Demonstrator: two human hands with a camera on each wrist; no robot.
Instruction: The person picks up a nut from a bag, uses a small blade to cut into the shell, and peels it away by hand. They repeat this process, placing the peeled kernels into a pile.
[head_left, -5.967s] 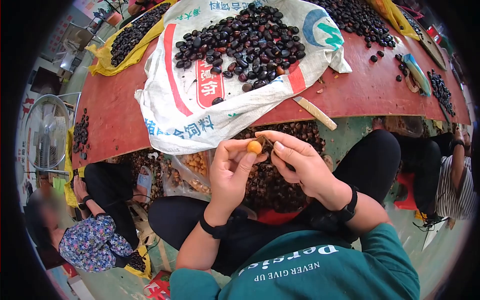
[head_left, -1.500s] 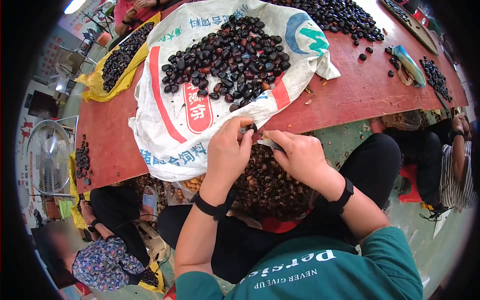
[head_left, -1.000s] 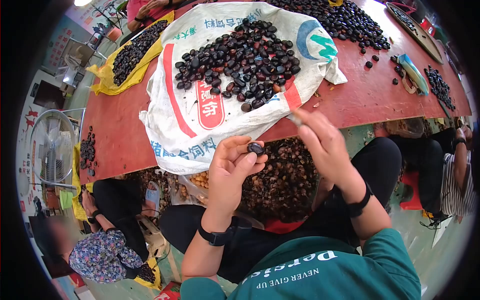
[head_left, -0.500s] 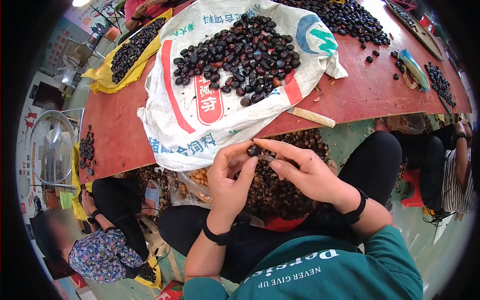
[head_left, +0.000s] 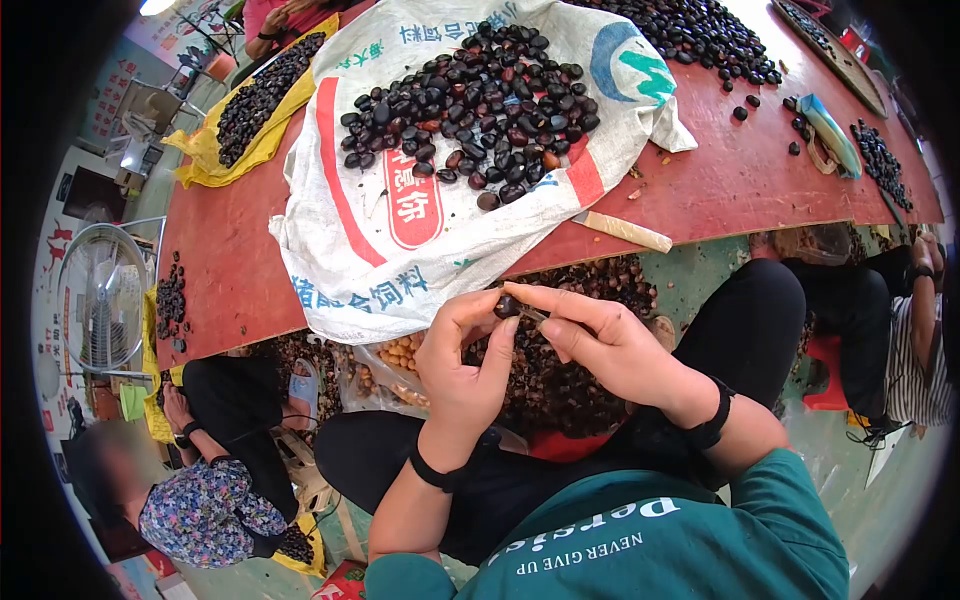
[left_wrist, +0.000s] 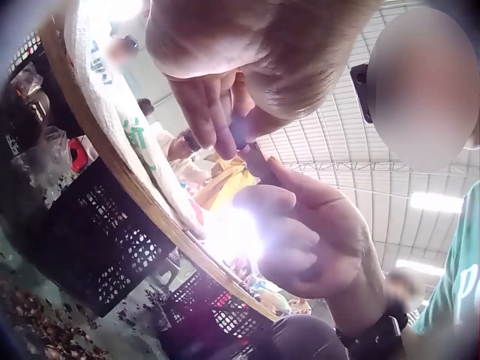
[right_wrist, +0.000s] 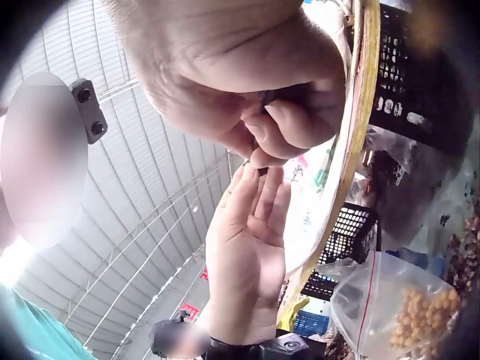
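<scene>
My left hand (head_left: 466,350) pinches a glossy dark nut (head_left: 507,306) between thumb and fingertips, over the heap of shells below the table edge. My right hand (head_left: 620,350) meets it there, its thumb and index finger pinching a thin grey piece (head_left: 536,315) against the nut; I cannot tell what that piece is. In the left wrist view, the left hand (left_wrist: 255,60) is above and the right hand (left_wrist: 307,232) below, fingertips close together. The right wrist view has the right hand (right_wrist: 247,82) above the left hand (right_wrist: 249,240). A tan-handled knife (head_left: 625,231) lies at the table edge.
A white sack (head_left: 330,220) with a pile of dark nuts (head_left: 480,105) covers part of the red table (head_left: 690,195). Dark shells (head_left: 555,385) lie below, beside a clear bag (right_wrist: 352,296) of yellow kernels (right_wrist: 424,315). Other people sit at both sides, one in a floral shirt (head_left: 205,510).
Six seconds ago the left hand held a yellow kernel; now it holds a dark nut. The right hand went to the table edge, where the knife now lies, then returned to the nut.
</scene>
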